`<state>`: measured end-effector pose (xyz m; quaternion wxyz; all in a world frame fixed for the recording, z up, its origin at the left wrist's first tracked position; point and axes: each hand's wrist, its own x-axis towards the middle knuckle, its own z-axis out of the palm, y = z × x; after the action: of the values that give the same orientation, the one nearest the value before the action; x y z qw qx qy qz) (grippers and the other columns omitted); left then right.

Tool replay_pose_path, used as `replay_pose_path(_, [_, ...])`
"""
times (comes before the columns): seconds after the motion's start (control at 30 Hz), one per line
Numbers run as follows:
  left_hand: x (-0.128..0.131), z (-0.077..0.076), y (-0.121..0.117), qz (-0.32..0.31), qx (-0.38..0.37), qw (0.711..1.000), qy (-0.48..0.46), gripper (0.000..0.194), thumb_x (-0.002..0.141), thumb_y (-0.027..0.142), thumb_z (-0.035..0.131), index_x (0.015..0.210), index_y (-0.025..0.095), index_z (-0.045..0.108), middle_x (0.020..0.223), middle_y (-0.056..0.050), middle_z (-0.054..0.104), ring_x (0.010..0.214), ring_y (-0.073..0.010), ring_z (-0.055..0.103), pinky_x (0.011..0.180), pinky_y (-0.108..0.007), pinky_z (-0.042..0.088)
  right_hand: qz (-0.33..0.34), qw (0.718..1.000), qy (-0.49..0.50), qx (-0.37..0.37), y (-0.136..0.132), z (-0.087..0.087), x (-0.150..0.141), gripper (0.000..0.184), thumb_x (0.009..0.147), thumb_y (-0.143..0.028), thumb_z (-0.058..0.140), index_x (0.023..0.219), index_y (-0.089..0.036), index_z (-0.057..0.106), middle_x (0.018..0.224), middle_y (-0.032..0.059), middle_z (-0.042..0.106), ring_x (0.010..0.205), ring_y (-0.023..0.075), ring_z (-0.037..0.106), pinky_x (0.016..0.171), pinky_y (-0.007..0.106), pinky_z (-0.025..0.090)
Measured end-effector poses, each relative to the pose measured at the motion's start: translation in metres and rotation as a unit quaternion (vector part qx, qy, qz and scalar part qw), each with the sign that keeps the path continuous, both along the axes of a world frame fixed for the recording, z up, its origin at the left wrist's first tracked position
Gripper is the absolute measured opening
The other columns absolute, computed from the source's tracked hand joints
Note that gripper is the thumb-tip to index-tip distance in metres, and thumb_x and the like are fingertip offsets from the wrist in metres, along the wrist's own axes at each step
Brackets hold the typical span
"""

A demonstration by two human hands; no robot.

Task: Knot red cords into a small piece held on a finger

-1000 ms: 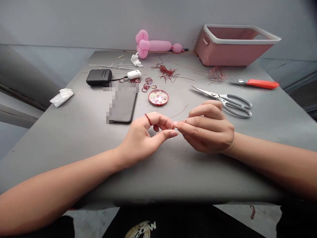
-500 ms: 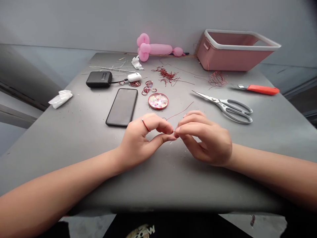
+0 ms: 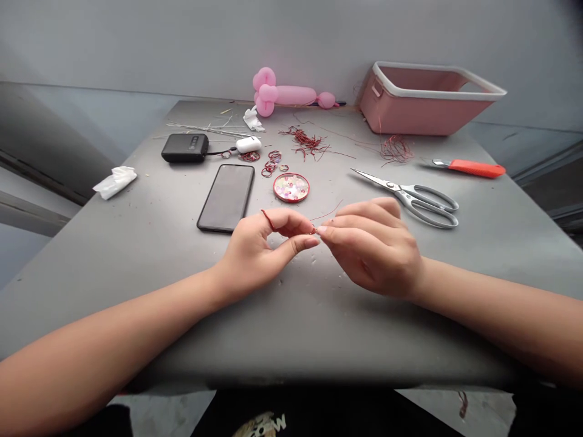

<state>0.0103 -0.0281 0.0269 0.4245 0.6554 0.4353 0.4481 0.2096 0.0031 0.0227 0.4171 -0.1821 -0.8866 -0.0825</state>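
Note:
Between thumb and forefinger, my left hand (image 3: 262,252) pinches a thin red wire (image 3: 328,212) with a small loop at the fingertips. A red wire ring (image 3: 268,220) circles that hand's forefinger. My right hand (image 3: 378,249) is closed with its fingertips on the same wire, nearly touching the left fingertips. One free end of the wire sticks up and to the right behind the hands. Just beyond lies a round red-rimmed dish (image 3: 291,187) of pale, shiny beads. Several finished-looking red wire rings (image 3: 272,162) lie behind the dish.
Scissors (image 3: 410,197) and an orange-handled cutter (image 3: 476,168) lie at right, a phone (image 3: 226,197) at left. Farther back are a power bank (image 3: 184,148), white earbud case (image 3: 248,144), red wire scraps (image 3: 307,141), a wire coil (image 3: 396,149), pink balloon (image 3: 294,95) and pink bin (image 3: 410,112).
The right fingers have shifted around the wire, and that hand has turned more palm-down. The wire's free end now shows shorter and lower. The left hand keeps its pinch, and the view has shifted slightly.

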Motion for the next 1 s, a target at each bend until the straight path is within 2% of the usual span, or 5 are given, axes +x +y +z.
replay_pose_path(0.13, [-0.005, 0.007, 0.006, -0.039, -0.133, 0.985, -0.104, 0.026, 0.076, 0.036, 0.075, 0.091, 0.017, 0.064, 0.079, -0.003, 0.071, 0.075, -0.0139, 0.066, 0.074, -0.028, 0.052, 0.029, 0.96, -0.037, -0.274, -0.007, 0.044, 0.012, 0.014, 0.094, -0.03, 0.055, 0.094, -0.025, 0.068, 0.095, 0.0031, 0.072, 0.088, 0.0195, 0.066, 0.075, 0.036, 0.048])
replay_pose_path(0.3, [-0.003, 0.008, 0.003, -0.105, -0.247, 0.941, -0.204, 0.028, 0.076, 0.036, 0.077, 0.09, 0.019, 0.061, 0.071, 0.0, 0.07, 0.066, -0.0099, 0.066, 0.062, -0.021, 0.049, 0.134, 0.783, 0.123, -0.595, 0.006, 0.061, 0.023, 0.033, 0.095, -0.047, 0.051, 0.086, -0.025, 0.075, 0.078, 0.0003, 0.071, 0.071, 0.0143, 0.064, 0.065, 0.03, 0.051])
replay_pose_path(0.47, [0.003, 0.007, -0.002, -0.071, -0.225, 0.952, -0.195, 0.021, 0.073, 0.024, 0.079, 0.084, 0.017, 0.062, 0.079, 0.001, 0.071, 0.07, -0.0087, 0.067, 0.066, -0.02, 0.051, 0.128, 0.687, 0.133, -0.703, 0.012, 0.033, 0.01, 0.022, 0.078, -0.036, 0.076, 0.093, -0.021, 0.07, 0.081, 0.0018, 0.07, 0.071, 0.0129, 0.062, 0.064, 0.027, 0.05])
replay_pose_path(0.87, [0.003, 0.005, -0.001, -0.014, -0.194, 0.973, -0.123, 0.03, 0.062, 0.026, 0.085, 0.076, 0.015, 0.062, 0.074, -0.001, 0.07, 0.07, -0.0136, 0.068, 0.068, -0.025, 0.054, 0.125, 0.566, 0.089, -0.81, 0.014, 0.007, 0.0, 0.028, 0.072, -0.037, 0.081, 0.082, -0.016, 0.065, 0.071, -0.0008, 0.062, 0.061, 0.008, 0.053, 0.057, 0.022, 0.042])
replay_pose_path(1.0, [0.002, 0.006, -0.001, -0.001, -0.228, 0.966, -0.119, 0.031, 0.06, 0.024, 0.087, 0.073, 0.015, 0.06, 0.067, 0.002, 0.067, 0.062, -0.0105, 0.065, 0.059, -0.021, 0.05, 0.124, 0.565, 0.056, -0.814, 0.015, 0.005, 0.0, 0.031, 0.073, -0.044, 0.079, 0.077, -0.016, 0.066, 0.071, -0.0002, 0.061, 0.061, 0.0087, 0.051, 0.058, 0.023, 0.041])
